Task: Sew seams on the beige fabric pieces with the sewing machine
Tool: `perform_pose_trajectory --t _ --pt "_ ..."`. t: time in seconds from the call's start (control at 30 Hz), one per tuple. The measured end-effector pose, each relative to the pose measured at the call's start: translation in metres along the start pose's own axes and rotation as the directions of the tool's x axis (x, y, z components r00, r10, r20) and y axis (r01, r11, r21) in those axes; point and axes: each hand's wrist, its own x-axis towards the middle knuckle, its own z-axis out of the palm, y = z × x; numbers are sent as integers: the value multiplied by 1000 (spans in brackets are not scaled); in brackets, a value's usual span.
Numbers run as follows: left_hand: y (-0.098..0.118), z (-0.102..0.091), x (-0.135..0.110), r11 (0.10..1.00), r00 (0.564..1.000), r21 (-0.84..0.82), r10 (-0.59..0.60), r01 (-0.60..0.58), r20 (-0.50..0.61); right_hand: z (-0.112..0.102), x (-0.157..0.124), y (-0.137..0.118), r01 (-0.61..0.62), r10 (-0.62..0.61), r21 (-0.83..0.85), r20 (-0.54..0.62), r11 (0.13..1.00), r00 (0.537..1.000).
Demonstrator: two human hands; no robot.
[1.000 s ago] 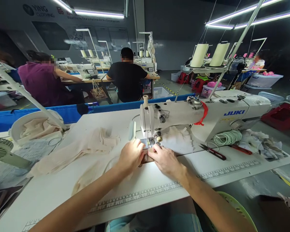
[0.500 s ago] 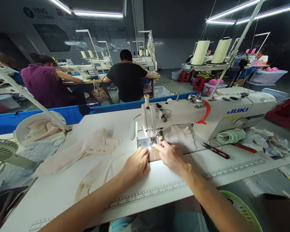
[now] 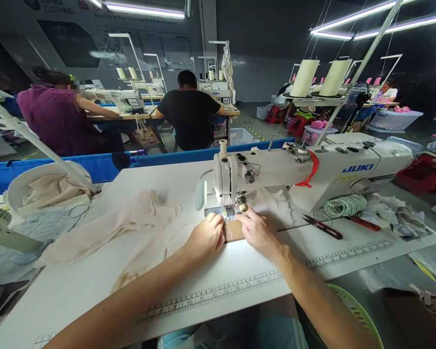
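Note:
My left hand (image 3: 208,236) is closed just left of the presser foot (image 3: 226,212), its fingertips pressed down on the edge of a pale beige fabric (image 3: 172,236) that trails away to the left. On the other side, my right hand (image 3: 257,231) is closed with thumb and forefinger together near the foot; what lies between them is too small to make out. Both hands rest by the needle of a white sewing machine (image 3: 272,167). Between them shows a brown plate (image 3: 234,231) with bits of white thread on it.
More beige fabric (image 3: 131,213) lies on the left of the white table. Thread snips (image 3: 323,227), a coil of pale green cord (image 3: 345,205) and fabric scraps (image 3: 388,213) lie at the right. A white bin (image 3: 16,191) and small fan (image 3: 3,228) stand left. Co-workers sit ahead.
My left hand has shifted slightly up and forward toward the needle, and the pale fabric beside it has moved a little. My right hand stays nearly in place. The view has turned slightly.

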Motion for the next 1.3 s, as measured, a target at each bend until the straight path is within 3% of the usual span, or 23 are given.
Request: perform_pose_trajectory --t 0.13,0.3,0.43,0.57,0.93,1.2,1.3 --pt "1 -2 0 1000 1000 -2 3 -3 -18 4 0 0 -19 19 30 7 999 1000" --pt "0 -3 0 1000 999 -8 19 -19 -31 9 15 6 -138 157 236 -66 962 985" --pt "0 -3 0 1000 998 -7 30 -31 -60 6 31 12 -209 230 311 -34 927 973" --pt "-1 -1 0 999 998 11 43 -42 -51 3 29 9 -235 267 356 -43 905 963" --pt "-7 1 2 998 999 -41 -36 37 35 13 28 5 -230 277 319 -113 920 954" --pt "-13 -1 5 990 998 -131 -50 45 -36 12 14 10 -202 241 224 -164 954 957" --pt "-27 -16 7 957 975 -187 -221 223 31 7 11 0 -99 139 247 -147 964 979"
